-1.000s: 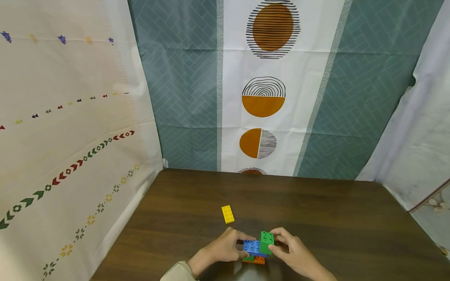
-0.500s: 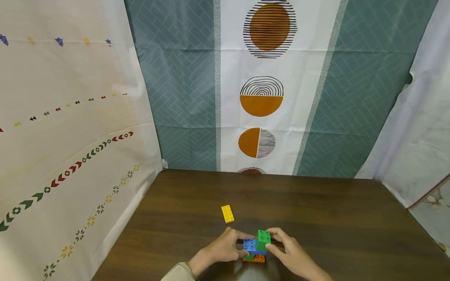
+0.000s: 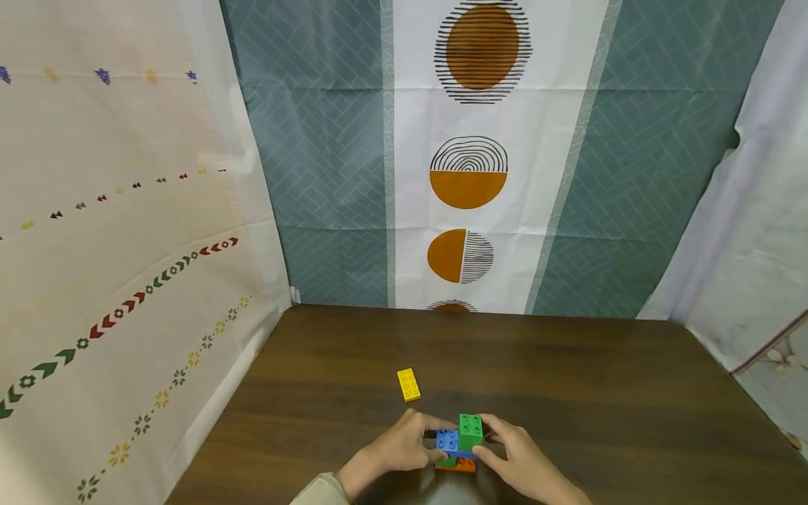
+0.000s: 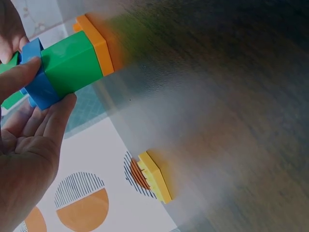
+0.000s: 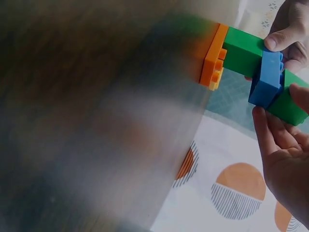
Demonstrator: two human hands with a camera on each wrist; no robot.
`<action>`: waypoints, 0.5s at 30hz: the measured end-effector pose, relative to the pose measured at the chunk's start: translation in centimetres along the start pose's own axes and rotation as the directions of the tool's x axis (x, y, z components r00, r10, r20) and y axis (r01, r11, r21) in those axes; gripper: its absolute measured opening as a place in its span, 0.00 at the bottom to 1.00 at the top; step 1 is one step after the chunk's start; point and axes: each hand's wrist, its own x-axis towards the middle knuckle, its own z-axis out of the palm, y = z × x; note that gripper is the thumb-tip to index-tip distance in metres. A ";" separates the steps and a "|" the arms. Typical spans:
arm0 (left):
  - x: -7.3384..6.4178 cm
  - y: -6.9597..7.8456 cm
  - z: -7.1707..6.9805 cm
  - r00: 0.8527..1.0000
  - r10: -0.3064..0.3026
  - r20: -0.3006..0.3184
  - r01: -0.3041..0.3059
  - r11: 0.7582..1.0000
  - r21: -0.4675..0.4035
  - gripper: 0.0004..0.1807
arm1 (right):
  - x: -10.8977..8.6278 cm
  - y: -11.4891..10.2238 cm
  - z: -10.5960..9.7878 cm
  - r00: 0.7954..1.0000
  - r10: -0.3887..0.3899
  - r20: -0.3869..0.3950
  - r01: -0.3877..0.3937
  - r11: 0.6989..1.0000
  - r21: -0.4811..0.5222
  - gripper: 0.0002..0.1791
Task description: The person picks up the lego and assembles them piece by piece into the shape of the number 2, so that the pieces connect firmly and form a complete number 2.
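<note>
Upper green brick [image 3: 470, 431] on the blue brick [image 3: 447, 440], a hand at each

Left hand [image 3: 404, 442]: thumb and fingers pinch the blue brick at its left end. Right hand [image 3: 517, 456]: narrow grip, thumb and fingers holding the upper green brick over the blue brick's right end; cannot tell whether it is pressed fully down. Studs show on the blue brick's left part. Lower green brick [image 4: 72, 63] directly under the blue brick, toward its left end. Orange brick [image 3: 466, 466] below that, bare studs under the blue brick's right part. Yellow brick [image 3: 409, 385] lies studs up on the dark table [image 3: 568, 379], beyond the blue brick and to its left. Patterned cloth [image 3: 341, 175] hangs well beyond the blue brick.
</note>
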 end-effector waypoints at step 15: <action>0.0 -0.3 0.2 0.999 0.035 -0.014 -0.035 0.999 0.031 0.21 | 0.2 0.3 -0.7 0.999 -0.047 0.018 0.047 0.999 0.013 0.20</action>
